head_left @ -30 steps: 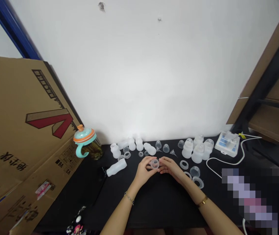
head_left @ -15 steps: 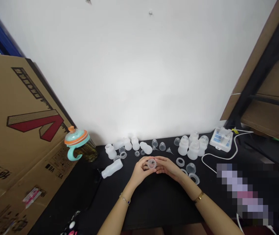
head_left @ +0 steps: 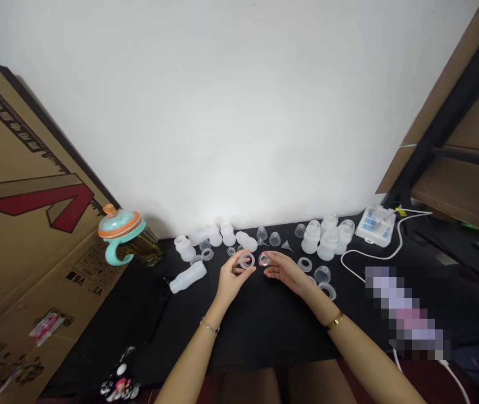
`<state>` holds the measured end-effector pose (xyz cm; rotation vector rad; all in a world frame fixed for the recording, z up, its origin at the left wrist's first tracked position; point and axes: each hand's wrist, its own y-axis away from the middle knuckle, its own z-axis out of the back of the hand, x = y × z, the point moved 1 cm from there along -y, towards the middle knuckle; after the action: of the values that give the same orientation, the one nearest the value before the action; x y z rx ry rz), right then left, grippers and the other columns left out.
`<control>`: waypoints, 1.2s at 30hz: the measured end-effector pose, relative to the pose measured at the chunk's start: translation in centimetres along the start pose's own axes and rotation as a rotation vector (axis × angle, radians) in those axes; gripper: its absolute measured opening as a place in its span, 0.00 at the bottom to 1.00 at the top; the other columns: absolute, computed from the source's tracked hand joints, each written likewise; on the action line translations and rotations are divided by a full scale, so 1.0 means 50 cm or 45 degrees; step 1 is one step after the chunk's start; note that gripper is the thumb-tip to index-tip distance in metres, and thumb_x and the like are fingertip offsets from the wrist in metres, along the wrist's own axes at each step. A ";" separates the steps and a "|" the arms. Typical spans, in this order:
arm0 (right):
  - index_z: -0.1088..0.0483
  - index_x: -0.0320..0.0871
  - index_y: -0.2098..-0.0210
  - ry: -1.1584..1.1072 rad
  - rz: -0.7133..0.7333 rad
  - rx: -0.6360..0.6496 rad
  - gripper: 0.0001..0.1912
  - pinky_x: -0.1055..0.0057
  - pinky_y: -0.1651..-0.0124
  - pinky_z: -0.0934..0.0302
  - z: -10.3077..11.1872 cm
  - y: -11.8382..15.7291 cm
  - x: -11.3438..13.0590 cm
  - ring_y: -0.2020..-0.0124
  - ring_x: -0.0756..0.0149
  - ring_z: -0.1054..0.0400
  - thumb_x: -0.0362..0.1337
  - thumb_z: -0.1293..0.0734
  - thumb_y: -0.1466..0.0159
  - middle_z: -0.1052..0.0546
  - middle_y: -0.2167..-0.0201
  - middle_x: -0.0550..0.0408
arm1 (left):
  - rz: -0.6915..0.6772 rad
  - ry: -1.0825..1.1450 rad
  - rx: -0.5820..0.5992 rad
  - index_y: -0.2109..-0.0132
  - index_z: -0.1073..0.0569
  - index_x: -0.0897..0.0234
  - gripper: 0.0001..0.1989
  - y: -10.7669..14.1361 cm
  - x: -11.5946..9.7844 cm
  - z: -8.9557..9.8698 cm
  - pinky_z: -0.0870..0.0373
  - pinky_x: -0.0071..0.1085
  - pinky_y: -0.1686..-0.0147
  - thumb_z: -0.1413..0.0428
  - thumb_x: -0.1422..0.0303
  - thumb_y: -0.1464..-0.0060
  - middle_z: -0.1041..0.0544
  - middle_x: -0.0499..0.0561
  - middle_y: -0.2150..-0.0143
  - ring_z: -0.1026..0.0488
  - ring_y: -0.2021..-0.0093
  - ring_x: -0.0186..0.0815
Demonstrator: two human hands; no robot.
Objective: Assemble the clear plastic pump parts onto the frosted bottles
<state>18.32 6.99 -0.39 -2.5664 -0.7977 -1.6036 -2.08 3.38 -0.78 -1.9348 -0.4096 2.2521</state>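
Observation:
My left hand [head_left: 231,279] pinches a wide translucent silicone ring [head_left: 247,260] between thumb and fingers. My right hand [head_left: 284,271] holds a smaller clear ring [head_left: 263,260] at its fingertips, a short gap away from the other ring. Both hands sit over the black table [head_left: 265,331], just in front of scattered pump parts. Nearest them are a small clear ring [head_left: 231,251] and a clear cup [head_left: 275,239]. A white plastic bottle [head_left: 188,277] lies on its side to the left, while a flat silicone ring [head_left: 304,264] rests to the right.
Translucent bottles [head_left: 311,238] crowd the back right, near a white electric pump unit [head_left: 374,226] and its white cable [head_left: 369,257]. A cardboard box [head_left: 33,168], teal-handled sippy cup [head_left: 120,230] and glass jar [head_left: 149,252] stand left. A dark shelf stands right.
My hands have drawn apart. The stacked rings they held together are now separate, one ring in each hand. The whole view has also shifted slightly.

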 end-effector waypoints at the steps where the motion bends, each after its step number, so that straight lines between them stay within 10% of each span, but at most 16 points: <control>1: 0.24 0.42 0.52 -0.024 0.005 -0.004 0.15 0.74 0.65 0.28 0.001 0.000 0.002 0.70 0.67 0.22 0.44 0.28 0.34 0.17 0.62 0.49 | -0.029 -0.047 -0.038 0.43 0.24 0.60 0.25 0.000 -0.002 0.002 0.19 0.31 0.61 0.33 0.62 0.48 0.23 0.59 0.42 0.22 0.47 0.45; 19: 0.27 0.44 0.47 -0.083 0.036 -0.065 0.18 0.73 0.65 0.27 0.010 0.001 0.018 0.70 0.68 0.23 0.40 0.27 0.35 0.18 0.66 0.53 | -0.103 -0.310 -0.098 0.46 0.22 0.60 0.21 -0.002 -0.023 0.007 0.24 0.27 0.72 0.35 0.65 0.47 0.22 0.56 0.45 0.23 0.60 0.37; 36: 0.20 0.44 0.64 0.215 0.299 0.008 0.19 0.67 0.52 0.34 -0.001 0.005 0.015 0.63 0.65 0.26 0.35 0.18 0.55 0.20 0.68 0.57 | -0.032 -0.347 -0.022 0.45 0.22 0.58 0.24 -0.005 -0.004 0.007 0.26 0.29 0.71 0.33 0.61 0.49 0.19 0.53 0.53 0.24 0.69 0.34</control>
<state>18.66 7.07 0.33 -2.3736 -0.4681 -1.7084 -2.40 3.55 -0.48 -1.6218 -0.4828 2.5108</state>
